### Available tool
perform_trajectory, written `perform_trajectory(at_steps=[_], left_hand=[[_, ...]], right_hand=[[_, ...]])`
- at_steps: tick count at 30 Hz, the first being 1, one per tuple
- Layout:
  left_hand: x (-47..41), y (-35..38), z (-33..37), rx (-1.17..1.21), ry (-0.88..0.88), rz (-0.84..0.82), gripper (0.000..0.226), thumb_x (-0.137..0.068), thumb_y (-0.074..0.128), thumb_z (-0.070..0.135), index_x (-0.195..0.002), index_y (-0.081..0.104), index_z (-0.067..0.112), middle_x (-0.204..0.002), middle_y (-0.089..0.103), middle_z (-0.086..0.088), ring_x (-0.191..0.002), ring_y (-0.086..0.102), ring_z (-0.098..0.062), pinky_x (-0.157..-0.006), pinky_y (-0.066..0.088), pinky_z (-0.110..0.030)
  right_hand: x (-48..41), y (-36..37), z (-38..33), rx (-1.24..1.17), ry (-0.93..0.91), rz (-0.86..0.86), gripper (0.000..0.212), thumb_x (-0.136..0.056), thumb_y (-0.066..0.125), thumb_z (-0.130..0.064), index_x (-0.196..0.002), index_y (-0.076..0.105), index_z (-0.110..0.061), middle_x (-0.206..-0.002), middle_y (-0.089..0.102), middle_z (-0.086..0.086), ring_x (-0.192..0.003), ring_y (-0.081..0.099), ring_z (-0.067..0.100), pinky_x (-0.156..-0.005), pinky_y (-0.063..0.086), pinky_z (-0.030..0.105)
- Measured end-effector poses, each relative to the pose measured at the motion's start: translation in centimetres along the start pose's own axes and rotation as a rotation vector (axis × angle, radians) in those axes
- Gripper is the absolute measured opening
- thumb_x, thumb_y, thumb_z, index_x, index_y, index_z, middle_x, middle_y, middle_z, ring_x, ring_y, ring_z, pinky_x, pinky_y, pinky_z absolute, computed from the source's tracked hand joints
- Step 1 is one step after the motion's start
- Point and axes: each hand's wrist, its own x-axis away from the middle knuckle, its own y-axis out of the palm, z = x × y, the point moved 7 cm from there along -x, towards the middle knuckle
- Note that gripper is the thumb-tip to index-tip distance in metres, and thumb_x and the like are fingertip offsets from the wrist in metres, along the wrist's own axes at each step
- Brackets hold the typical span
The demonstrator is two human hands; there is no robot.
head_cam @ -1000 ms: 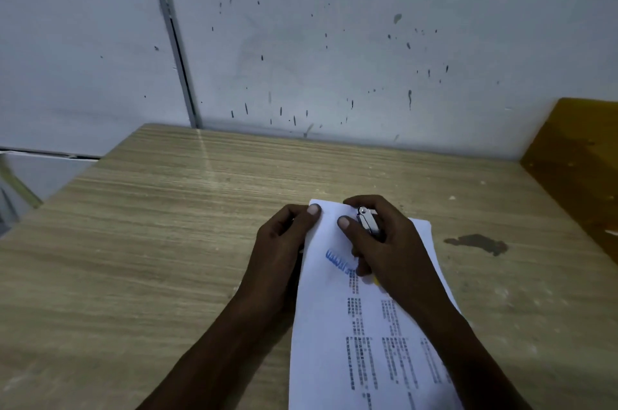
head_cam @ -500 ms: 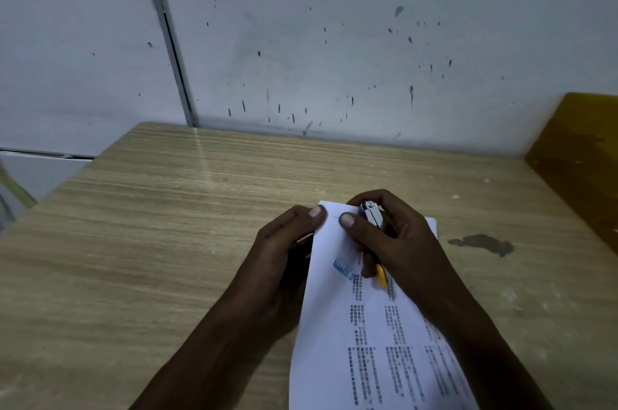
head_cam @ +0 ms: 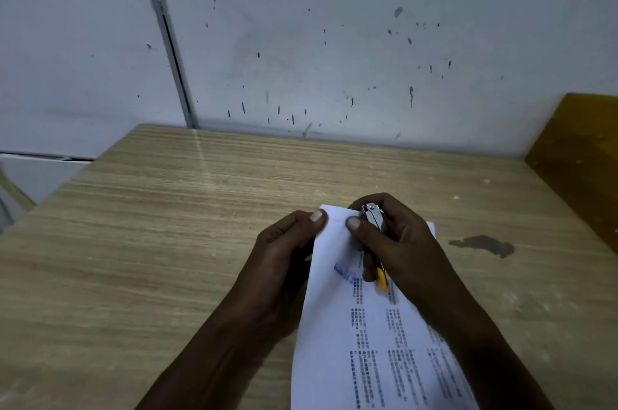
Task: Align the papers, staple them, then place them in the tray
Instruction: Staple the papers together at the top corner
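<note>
White printed papers (head_cam: 378, 342) with blue text lie lengthwise on the wooden table (head_cam: 167, 242), running from the bottom edge up to mid-frame. My left hand (head_cam: 284, 255) pinches their top left edge, thumb on top. My right hand (head_cam: 394, 242) grips a small stapler (head_cam: 373, 219) with a metal top and a yellow rear end, held over the papers' top edge. Its thumb rests on the sheet beside the stapler's nose. The stapler's jaw is hidden by fingers.
A yellow-brown wooden box or tray wall (head_cam: 578, 162) stands at the right edge of the table. A dark stain (head_cam: 481, 244) marks the tabletop to the right of the papers. A speckled white wall rises behind.
The stapler has slid slightly toward the top of the papers, and its yellow rear end now shows under my right hand. My left hand keeps its pinch on the edge.
</note>
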Motion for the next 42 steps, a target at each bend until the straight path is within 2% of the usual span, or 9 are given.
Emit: perform_trajectory(at_steps=[4, 6, 11, 14, 18, 23, 34, 39, 42], left_hand=[[-0.2, -0.2, -0.1, -0.019, 0.042, 0.018, 0.039, -0.098, 0.062, 0.026, -0.105, 0.057, -0.012, -0.095, 0.064, -0.024, -0.082, 0.061, -0.032, -0.069, 0.050, -0.037], [0.0, 0.1, 0.1, -0.141, 0.108, 0.027, 0.031, -0.097, 0.063, 0.026, -0.101, 0.067, -0.004, -0.092, 0.073, -0.016, -0.076, 0.070, -0.028, -0.065, 0.055, -0.034], [0.3, 0.7, -0.2, -0.545, 0.293, 0.008, 0.019, -0.099, 0.061, 0.027, -0.103, 0.079, 0.019, -0.102, 0.078, -0.001, -0.100, 0.074, -0.019, -0.086, 0.057, -0.036], [-0.1, 0.4, 0.0, -0.709, 0.426, 0.009, 0.017, -0.096, 0.068, 0.017, -0.109, 0.077, 0.018, -0.109, 0.074, 0.006, -0.109, 0.069, -0.009, -0.086, 0.056, -0.023], [-0.2, -0.1, -0.4, -0.617, 0.397, 0.077, 0.034, -0.085, 0.079, 0.015, -0.115, 0.067, 0.026, -0.112, 0.072, 0.010, -0.112, 0.068, -0.005, -0.090, 0.061, -0.032], [0.5, 0.5, -0.5, -0.583, 0.465, 0.135, 0.043, -0.080, 0.083, 0.013, -0.111, 0.061, 0.034, -0.113, 0.070, 0.015, -0.107, 0.069, -0.006, -0.087, 0.056, -0.019], [2.2, 1.9, -0.1, -0.518, 0.574, 0.133, 0.040, -0.082, 0.081, 0.011, -0.114, 0.062, 0.027, -0.110, 0.068, 0.011, -0.108, 0.066, -0.011, -0.084, 0.052, -0.012], [2.4, 2.0, 0.1, -0.611, 0.637, 0.144, 0.035, -0.086, 0.078, 0.015, -0.116, 0.065, 0.028, -0.112, 0.068, 0.011, -0.110, 0.066, -0.011, -0.087, 0.053, -0.016], [2.3, 2.2, 0.4, -0.753, 0.691, 0.168, 0.029, -0.089, 0.074, 0.026, -0.118, 0.068, 0.022, -0.115, 0.066, 0.012, -0.112, 0.065, -0.005, -0.086, 0.052, -0.013]], right_hand=[[0.7, -0.6, 0.7, -0.052, 0.035, 0.135, 0.009, -0.095, 0.060, -0.014, -0.104, 0.061, -0.015, -0.070, 0.065, 0.007, -0.042, 0.054, 0.021, -0.045, 0.047, 0.026], [1.2, -0.4, 1.1, -0.082, 0.083, 0.184, 0.014, -0.095, 0.061, -0.022, -0.102, 0.057, -0.011, -0.075, 0.069, 0.008, -0.039, 0.053, 0.021, -0.044, 0.046, 0.030], [1.6, 0.7, 1.8, -0.199, 0.251, 0.082, 0.042, -0.085, 0.067, -0.048, -0.095, 0.068, -0.007, -0.078, 0.072, 0.025, -0.039, 0.054, 0.023, -0.051, 0.050, 0.033], [1.7, 0.4, 2.8, -0.252, 0.304, 0.053, 0.030, -0.087, 0.069, -0.033, -0.092, 0.070, -0.004, -0.056, 0.059, 0.023, -0.040, 0.052, 0.019, -0.058, 0.052, 0.037], [1.4, 0.3, 3.7, -0.461, 0.367, 0.011, 0.013, -0.090, 0.061, -0.009, -0.078, 0.066, -0.006, -0.059, 0.041, 0.010, -0.040, 0.040, 0.014, -0.047, 0.047, 0.030], [1.4, 0.8, 3.8, -0.511, 0.365, -0.053, 0.017, -0.081, 0.062, -0.019, -0.077, 0.053, -0.006, -0.045, 0.038, 0.007, -0.043, 0.037, 0.016, -0.045, 0.044, 0.026], [1.5, 1.0, 3.1, -0.641, 0.304, -0.128, 0.018, -0.082, 0.062, -0.015, -0.070, 0.056, -0.004, -0.038, 0.036, 0.004, -0.038, 0.038, 0.014, -0.044, 0.044, 0.025], [1.3, 0.9, 3.2, -0.610, 0.288, -0.127, 0.015, -0.084, 0.062, -0.016, -0.089, 0.057, -0.003, -0.039, 0.038, 0.004, -0.036, 0.038, 0.012, -0.044, 0.042, 0.026], [1.1, 0.8, 3.1, -0.550, 0.242, -0.096, 0.015, -0.083, 0.067, -0.016, -0.083, 0.058, -0.004, -0.047, 0.045, 0.005, -0.037, 0.041, 0.012, -0.044, 0.042, 0.028]])
